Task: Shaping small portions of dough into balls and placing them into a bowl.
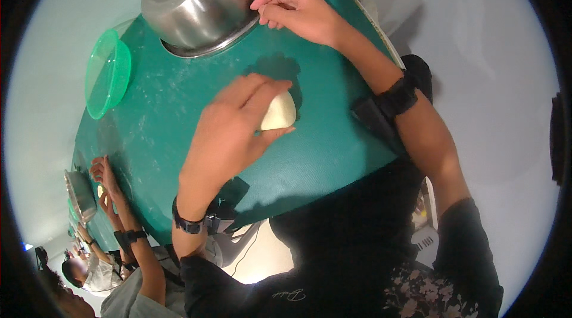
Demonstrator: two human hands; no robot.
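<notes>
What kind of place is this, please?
Probably a shared dough-making workspace or class: the left hand cups a dough ball on a floured green table, beside a steel bowl, with co-workers' hands nearby.

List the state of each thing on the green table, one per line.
Dough ball: whole, smooth, on the table, cupped by the left hand.
Steel bowl: tilted, rim on the table, touched by the right hand.
Green plastic bowl: at the table edge, looks empty.
Table: lightly floured.
</notes>
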